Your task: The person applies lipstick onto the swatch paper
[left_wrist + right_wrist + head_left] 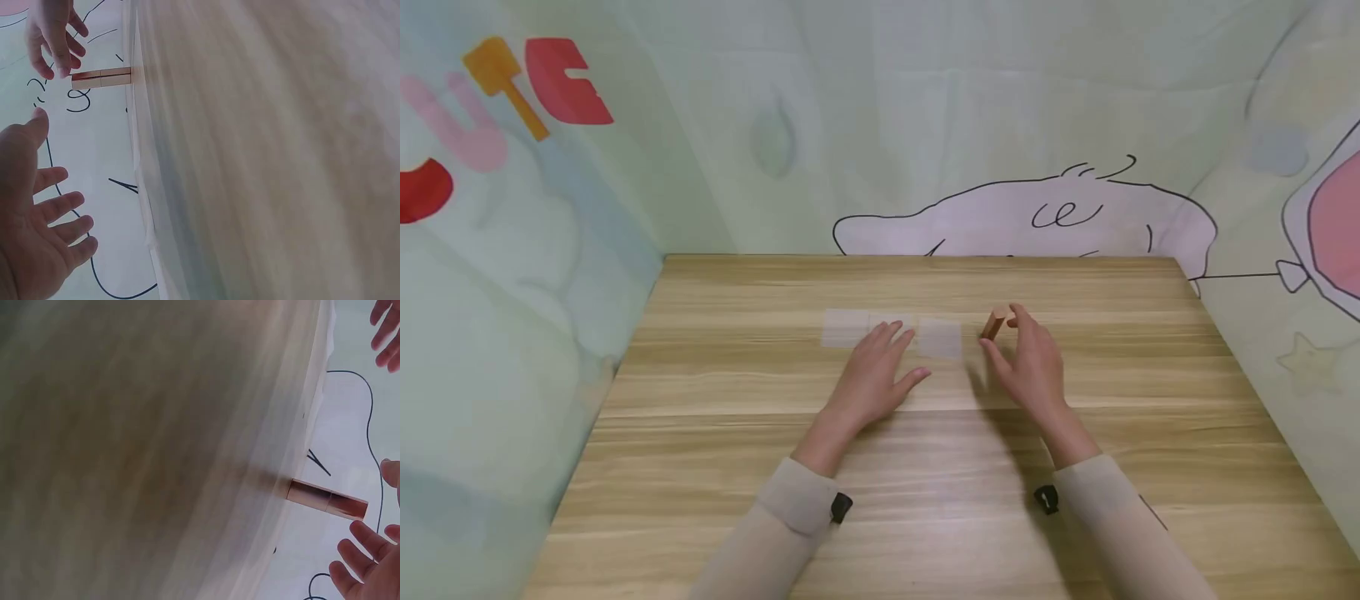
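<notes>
A narrow stack of wooden blocks [994,322], with a seam across its middle, stands upright on the wooden table. Just right of it is my right hand [1033,367], thumb and fingers spread apart; in the right wrist view its fingertips [360,530] come close to the top end of the stack [327,499]. My left hand [876,379] hovers to the left with fingers extended and nothing in its palm [37,250]. Below those fingers, pale see-through squares lie in a row; the left square [844,327] and right square [940,337] show, while the middle one is partly hidden.
The wood-grained table [925,517] ends at a back edge against a printed cloth backdrop [880,125]. More cloth hangs along both sides. Dark wrist devices [841,507] sit at both cuffs.
</notes>
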{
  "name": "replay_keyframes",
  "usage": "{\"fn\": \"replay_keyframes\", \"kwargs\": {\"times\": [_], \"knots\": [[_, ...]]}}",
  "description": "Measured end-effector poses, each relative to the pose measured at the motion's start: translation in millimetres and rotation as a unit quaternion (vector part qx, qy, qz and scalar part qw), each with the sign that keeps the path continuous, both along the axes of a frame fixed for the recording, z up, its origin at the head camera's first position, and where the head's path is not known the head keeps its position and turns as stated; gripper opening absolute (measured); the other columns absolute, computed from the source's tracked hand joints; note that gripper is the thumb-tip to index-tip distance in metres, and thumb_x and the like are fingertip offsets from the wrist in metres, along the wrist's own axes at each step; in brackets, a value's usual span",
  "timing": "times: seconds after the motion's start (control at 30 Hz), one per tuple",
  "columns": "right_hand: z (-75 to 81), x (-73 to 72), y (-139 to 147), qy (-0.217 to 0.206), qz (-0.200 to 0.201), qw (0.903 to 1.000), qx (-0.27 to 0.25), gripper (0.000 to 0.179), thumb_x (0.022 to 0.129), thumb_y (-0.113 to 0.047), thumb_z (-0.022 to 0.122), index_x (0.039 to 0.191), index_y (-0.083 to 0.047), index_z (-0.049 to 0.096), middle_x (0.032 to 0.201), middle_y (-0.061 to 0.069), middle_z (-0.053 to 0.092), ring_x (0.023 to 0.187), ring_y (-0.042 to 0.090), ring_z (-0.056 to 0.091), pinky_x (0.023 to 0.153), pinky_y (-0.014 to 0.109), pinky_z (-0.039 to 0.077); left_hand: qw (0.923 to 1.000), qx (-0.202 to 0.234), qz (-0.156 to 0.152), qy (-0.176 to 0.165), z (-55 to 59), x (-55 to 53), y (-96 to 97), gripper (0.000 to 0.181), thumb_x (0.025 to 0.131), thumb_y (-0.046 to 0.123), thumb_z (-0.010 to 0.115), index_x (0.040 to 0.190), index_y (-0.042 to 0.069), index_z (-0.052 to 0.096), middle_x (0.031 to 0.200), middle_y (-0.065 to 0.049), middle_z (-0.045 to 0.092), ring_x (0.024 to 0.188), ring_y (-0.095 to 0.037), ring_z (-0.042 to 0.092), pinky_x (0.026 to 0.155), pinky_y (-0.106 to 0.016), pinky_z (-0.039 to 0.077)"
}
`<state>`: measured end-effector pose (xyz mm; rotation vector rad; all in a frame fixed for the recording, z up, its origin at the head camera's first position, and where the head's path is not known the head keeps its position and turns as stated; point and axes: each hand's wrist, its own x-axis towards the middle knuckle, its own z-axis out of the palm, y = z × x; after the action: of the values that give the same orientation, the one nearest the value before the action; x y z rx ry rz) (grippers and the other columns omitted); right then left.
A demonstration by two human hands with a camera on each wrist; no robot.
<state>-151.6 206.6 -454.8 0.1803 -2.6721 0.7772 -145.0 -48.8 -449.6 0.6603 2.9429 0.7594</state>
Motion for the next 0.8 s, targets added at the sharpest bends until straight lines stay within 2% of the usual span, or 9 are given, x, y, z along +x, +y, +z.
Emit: {"fn": "replay_keyframes", "kwargs": {"times": [0.17,0.37,0.6,0.8], "knots": [[-1.9,-3.0,4.4,-0.044,-0.004,0.9982,-0.04,0.069,0.093,-0.029,0.075,0.146,0.002,0.042,0.121,0.025,0.066,0.11,0.044,0.06,0.09,0.06,0.048,0.9999,-0.002,-0.003,-0.01,-0.8,-1.7,6.4,0.07,0.101,0.05,0.057,0.153,0.006,0.042,0.159,-0.015,0.038,0.149,-0.033,0.029,0.122,-0.047,0.025],[-5.4,-8.9,10.2,-0.107,-0.014,0.9911,-0.077,0.069,0.095,-0.031,0.073,0.147,0.0,0.04,0.122,0.024,0.066,0.114,0.042,0.061,0.097,0.06,0.045,0.9996,0.004,-0.011,-0.027,-0.1,-2.4,12.9,0.071,0.101,0.05,0.056,0.154,0.006,0.041,0.16,-0.015,0.036,0.149,-0.033,0.029,0.12,-0.048,0.027],[-8.3,-16.6,14.0,-0.17,-0.013,0.9763,-0.133,0.07,0.096,-0.03,0.072,0.149,0.0,0.038,0.124,0.024,0.065,0.118,0.041,0.06,0.103,0.056,0.043,0.9995,0.007,-0.02,-0.025,-0.7,-2.9,16.9,0.068,0.102,0.046,0.058,0.153,0.005,0.043,0.158,-0.016,0.039,0.146,-0.031,0.035,0.119,-0.047,0.03],[-9.0,-22.8,13.5,-0.194,-0.013,0.9711,-0.139,0.07,0.095,-0.029,0.073,0.149,0.0,0.038,0.126,0.025,0.063,0.12,0.041,0.06,0.105,0.054,0.044,0.9991,-0.001,-0.03,-0.028,-2.6,-3.5,20.9,0.067,0.102,0.048,0.057,0.153,0.005,0.044,0.156,-0.017,0.042,0.145,-0.032,0.037,0.118,-0.047,0.031]]}}
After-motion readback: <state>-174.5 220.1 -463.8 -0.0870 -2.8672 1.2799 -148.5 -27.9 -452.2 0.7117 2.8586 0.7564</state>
